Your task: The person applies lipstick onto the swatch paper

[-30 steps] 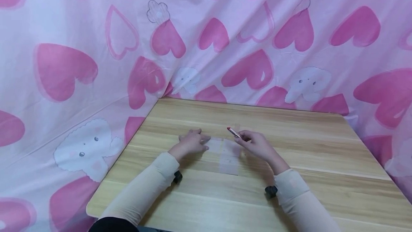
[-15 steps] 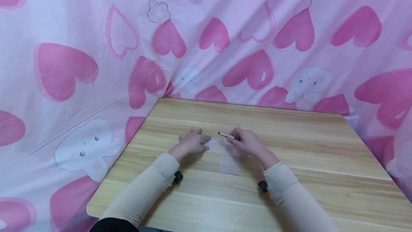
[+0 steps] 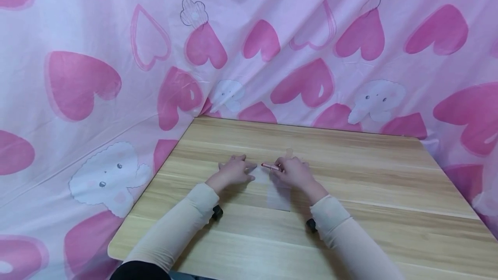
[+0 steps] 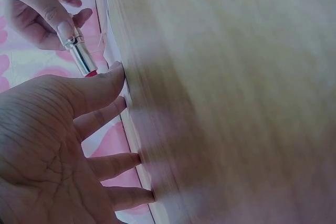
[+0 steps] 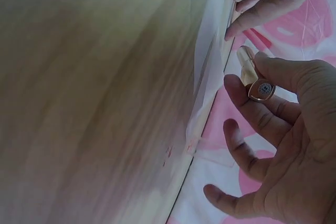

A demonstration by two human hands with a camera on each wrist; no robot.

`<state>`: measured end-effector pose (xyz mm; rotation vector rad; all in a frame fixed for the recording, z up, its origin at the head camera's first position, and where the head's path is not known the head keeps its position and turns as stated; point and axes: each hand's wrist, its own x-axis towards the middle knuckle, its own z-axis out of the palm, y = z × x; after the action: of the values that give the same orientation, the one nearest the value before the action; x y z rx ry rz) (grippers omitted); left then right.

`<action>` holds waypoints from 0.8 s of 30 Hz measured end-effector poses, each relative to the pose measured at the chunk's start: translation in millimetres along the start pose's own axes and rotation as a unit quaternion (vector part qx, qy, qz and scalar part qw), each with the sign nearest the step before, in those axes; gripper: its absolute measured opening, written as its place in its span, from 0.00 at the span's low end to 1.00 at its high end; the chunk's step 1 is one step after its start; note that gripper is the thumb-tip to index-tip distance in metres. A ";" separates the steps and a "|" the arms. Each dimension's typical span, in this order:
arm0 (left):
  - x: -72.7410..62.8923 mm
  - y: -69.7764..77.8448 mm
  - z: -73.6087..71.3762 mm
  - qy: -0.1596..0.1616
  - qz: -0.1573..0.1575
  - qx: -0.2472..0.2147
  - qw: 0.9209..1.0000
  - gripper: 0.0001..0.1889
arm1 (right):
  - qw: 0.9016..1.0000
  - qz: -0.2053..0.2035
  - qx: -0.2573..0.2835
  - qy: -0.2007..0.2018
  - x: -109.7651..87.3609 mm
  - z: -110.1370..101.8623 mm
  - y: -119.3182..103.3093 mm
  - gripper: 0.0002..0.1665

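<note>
In the head view my right hand (image 3: pixel 296 175) pinches a lipstick (image 3: pixel 272 167) above thin white paper (image 3: pixel 278 200) lying on the table. Its red tip points left, toward my left hand. From the right wrist, the lipstick (image 5: pixel 261 88) sits between thumb and index finger, its round base facing the camera, while the other fingers are bent loosely apart from it. My left hand (image 3: pixel 232 171) rests with spread, straight fingers at the paper's left side. The left wrist view shows the red tip (image 4: pixel 91 73) just behind the left thumb. Part of the paper is hidden under the right hand.
A wood-grain table (image 3: pixel 241 241) extends around both hands. Small red marks (image 5: pixel 167 156) show on its surface, near a clear, pinkish flat piece (image 5: pixel 212 153). Pink heart-print cloth (image 3: pixel 260 40) hangs behind the table and along its left side.
My right hand has moved left over the paper, and the lipstick has swung from pointing up-left to lying nearly level, its tip now near the left thumb. The left hand stays in place.
</note>
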<state>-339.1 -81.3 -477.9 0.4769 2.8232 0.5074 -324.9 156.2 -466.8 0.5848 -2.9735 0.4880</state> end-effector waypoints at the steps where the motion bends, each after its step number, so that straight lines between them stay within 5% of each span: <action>1: 0.1 0.1 -0.1 0.000 0.000 -0.001 1.000 0.27 | 1.000 0.004 -0.003 0.001 0.4 0.3 -1.0 0.14; 24: 0.9 1.3 0.2 0.002 -0.006 -0.008 1.000 0.27 | 1.000 0.020 -0.011 0.007 3.5 1.2 -6.8 0.13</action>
<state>-339.5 -79.7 -477.8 0.4549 2.8211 0.5282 -325.6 148.7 -465.5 0.5173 -2.9784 0.4604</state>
